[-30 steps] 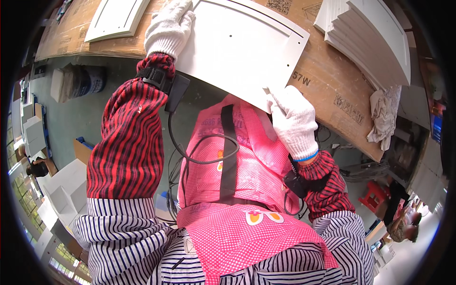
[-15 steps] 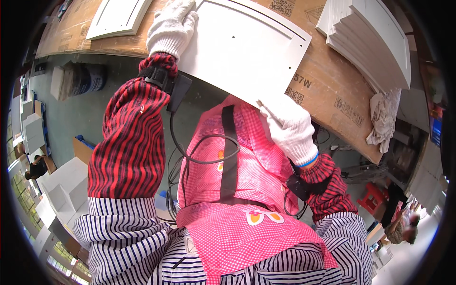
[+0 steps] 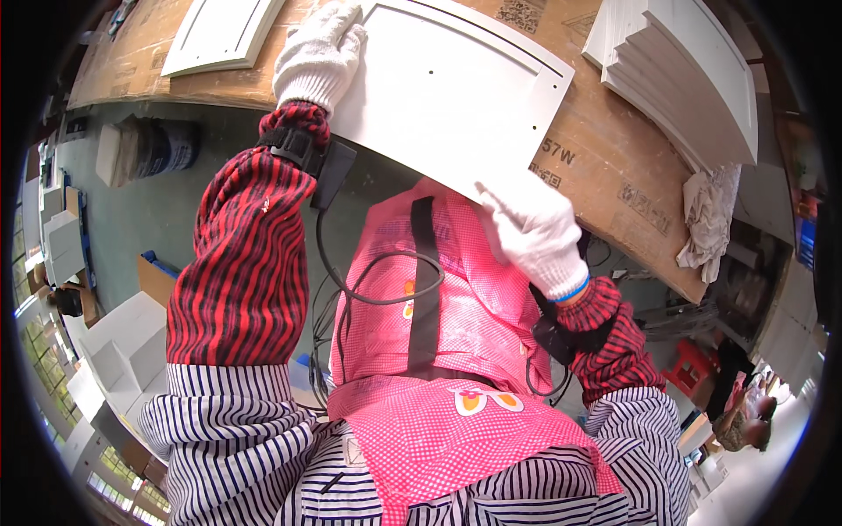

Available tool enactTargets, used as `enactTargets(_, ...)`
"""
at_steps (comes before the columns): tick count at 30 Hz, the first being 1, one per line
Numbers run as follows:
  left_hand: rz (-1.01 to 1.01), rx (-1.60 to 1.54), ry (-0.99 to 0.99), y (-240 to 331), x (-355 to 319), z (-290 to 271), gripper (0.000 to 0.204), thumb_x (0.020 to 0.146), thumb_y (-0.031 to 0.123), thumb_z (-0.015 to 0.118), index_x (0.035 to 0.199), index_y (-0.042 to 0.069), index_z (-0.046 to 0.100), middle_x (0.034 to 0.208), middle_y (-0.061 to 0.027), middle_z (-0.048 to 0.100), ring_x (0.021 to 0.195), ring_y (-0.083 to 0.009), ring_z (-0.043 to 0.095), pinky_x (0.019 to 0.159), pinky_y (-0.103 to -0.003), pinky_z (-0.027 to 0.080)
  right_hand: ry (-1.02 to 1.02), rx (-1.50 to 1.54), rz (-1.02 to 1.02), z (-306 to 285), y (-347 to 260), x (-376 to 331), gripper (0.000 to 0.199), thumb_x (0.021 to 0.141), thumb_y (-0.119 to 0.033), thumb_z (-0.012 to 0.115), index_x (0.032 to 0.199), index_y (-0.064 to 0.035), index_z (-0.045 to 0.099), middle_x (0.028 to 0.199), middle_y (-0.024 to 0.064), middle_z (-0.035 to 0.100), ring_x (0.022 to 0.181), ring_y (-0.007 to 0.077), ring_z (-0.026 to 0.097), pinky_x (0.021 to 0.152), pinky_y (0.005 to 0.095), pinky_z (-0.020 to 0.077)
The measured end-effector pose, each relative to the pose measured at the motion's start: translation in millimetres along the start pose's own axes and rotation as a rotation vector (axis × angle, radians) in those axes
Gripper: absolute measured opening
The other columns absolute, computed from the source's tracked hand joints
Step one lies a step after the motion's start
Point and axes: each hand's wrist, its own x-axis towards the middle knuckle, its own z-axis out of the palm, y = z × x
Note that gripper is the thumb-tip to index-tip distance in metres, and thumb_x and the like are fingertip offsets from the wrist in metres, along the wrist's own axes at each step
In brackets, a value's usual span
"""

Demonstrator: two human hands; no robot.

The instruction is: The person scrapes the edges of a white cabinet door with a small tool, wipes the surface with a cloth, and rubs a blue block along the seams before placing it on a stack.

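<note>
A white rectangular panel (image 3: 456,96) with a dark groove along its far side and several small holes lies on the cardboard-covered table, its near edge jutting over the front. My left hand (image 3: 317,57), in a white knit glove, grips the panel's left edge, fingers pointing away from me. At the near right corner my right hand (image 3: 533,237), also gloved, is closed around the edge, with the thumb side upward. Its fingertips under the panel are hidden. Left of my left hand lies a small stack of similar white panels (image 3: 219,37).
A taller, fanned stack of white panels (image 3: 680,83) stands at the right of the cardboard-covered table (image 3: 605,167). A crumpled white cloth (image 3: 707,219) hangs by its right corner. A black cable (image 3: 386,298) loops before my pink apron. A red stool (image 3: 688,366) stands on the floor at right.
</note>
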Motion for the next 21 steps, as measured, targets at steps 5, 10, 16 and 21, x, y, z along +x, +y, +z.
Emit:
enactTargets(5,-0.063,0.012,-0.029,6,1,-1,0.043,0.105,0.036,0.056,0.146,0.025,0.061,0.154,-0.0013,0.056,0.142,-0.0256,0.05,0.119,-0.036,0.039,0.084,0.011,-0.016,-2,5,4,0.031,0.086,0.003,0.069,0.116,-0.0021,0.075,0.103,0.0182,0.073,0.088,0.0274,0.074,0.08,0.0332,0.059)
enactTargets(10,-0.041,-0.002,-0.001,1,-1,2,0.043,0.104,0.037,0.057,0.146,0.025,0.061,0.153,-0.0017,0.057,0.143,-0.0256,0.05,0.12,-0.036,0.039,-0.044,-0.077,-0.091,8,1,-1,0.028,0.09,-0.013,0.069,0.118,-0.0127,0.076,0.092,0.0138,0.072,0.077,0.0324,0.071,0.07,0.0414,0.0589)
enactTargets(16,-0.052,-0.011,-0.017,6,2,0,0.043,0.105,0.036,0.057,0.146,0.024,0.061,0.153,-0.0031,0.057,0.143,-0.0257,0.05,0.12,-0.036,0.038,0.077,0.011,0.063,-12,11,7,0.031,0.088,0.005,0.066,0.116,-0.0025,0.076,0.086,0.0127,0.066,0.077,0.0245,0.068,0.073,0.0333,0.0549)
enactTargets(21,-0.048,0.04,-0.012,1,0,0,0.043,0.105,0.035,0.057,0.146,0.022,0.061,0.152,-0.0037,0.058,0.142,-0.0242,0.05,0.12,-0.036,0.037,0.025,-0.052,-0.025,-4,6,0,0.032,0.087,-0.005,0.069,0.118,-0.007,0.075,0.106,0.0183,0.073,0.092,0.0359,0.072,0.082,0.0399,0.0596)
